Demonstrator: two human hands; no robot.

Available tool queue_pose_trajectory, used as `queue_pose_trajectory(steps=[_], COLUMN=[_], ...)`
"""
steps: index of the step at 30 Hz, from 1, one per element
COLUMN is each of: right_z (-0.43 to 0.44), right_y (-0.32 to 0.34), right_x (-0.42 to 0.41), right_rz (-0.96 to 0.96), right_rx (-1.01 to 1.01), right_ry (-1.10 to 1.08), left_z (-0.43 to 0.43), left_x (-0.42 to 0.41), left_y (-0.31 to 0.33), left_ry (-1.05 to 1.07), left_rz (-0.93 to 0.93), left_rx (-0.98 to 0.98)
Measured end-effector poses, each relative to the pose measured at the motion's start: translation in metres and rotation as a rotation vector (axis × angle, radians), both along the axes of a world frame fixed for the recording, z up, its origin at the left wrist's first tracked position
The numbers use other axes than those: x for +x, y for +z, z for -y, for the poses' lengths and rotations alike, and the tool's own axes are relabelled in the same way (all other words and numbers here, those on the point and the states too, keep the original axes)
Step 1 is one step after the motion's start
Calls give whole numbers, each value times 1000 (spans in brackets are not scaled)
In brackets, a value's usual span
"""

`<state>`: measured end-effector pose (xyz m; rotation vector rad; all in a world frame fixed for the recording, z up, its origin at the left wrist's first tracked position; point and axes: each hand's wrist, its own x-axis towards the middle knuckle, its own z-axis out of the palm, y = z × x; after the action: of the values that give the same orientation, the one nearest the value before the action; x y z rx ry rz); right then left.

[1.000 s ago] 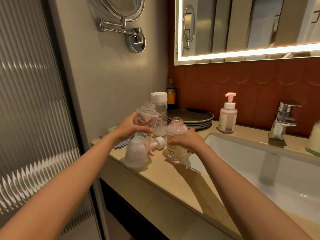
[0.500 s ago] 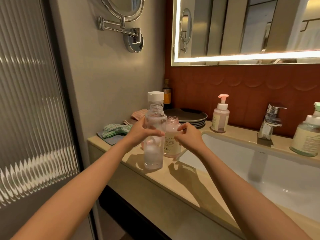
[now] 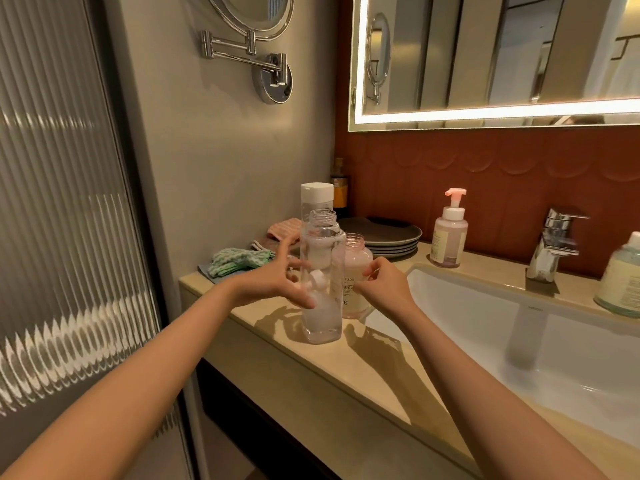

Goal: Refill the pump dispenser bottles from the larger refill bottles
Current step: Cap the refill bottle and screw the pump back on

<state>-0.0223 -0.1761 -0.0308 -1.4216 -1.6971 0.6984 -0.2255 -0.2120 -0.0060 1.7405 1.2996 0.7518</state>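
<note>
A tall clear refill bottle (image 3: 322, 306) stands upright and uncapped on the beige counter (image 3: 374, 368), with a little liquid in it. My left hand (image 3: 273, 282) is at its left side, fingers splayed, thumb just touching the bottle. Right behind it stands the pink dispenser bottle (image 3: 356, 268), its neck open and no pump on it. My right hand (image 3: 384, 287) holds this bottle lightly from the right, thumb in front and fingers at its side. A white pump head (image 3: 317, 280) shows blurred through the clear bottle.
A white-capped tall bottle (image 3: 317, 199) and an amber bottle (image 3: 341, 192) stand at the back. Grey plates (image 3: 394, 233), a pink pump dispenser (image 3: 449, 237), the tap (image 3: 554, 247) and a green-tinted bottle (image 3: 621, 278) line the sink (image 3: 519, 341). Folded cloths (image 3: 239, 259) lie at the left.
The clear refill bottle, tilted in my left hand a second ago, now stands upright on the counter. My left fingers have opened off it.
</note>
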Motion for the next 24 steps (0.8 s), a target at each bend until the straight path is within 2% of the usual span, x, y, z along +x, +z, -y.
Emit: queue_pose_trajectory(steps=[4,7,9,13,18,24], right_z=[-7,-12,-15,-20,-30,-45], right_y=[3,6,5,5,5,-4], right_x=[7,10,9,3,8,4], right_rz=[-4,-60,-87,-99,-89,-110], right_rx=[-31,-108,-140,-54,-1,3], right_ry=[18,93,159,213,264,136], left_z=[-13,-35,-50,-80,-99,-105], left_x=[-26,-23,-15,-3,7,18], left_y=[4,-5,-14,-22,-25,-30], left_ry=[102,204,224,232,226,249], left_rz=[-38,-288,-387,-641,-769,-853], left_rx=[31,148,192,258,257,266])
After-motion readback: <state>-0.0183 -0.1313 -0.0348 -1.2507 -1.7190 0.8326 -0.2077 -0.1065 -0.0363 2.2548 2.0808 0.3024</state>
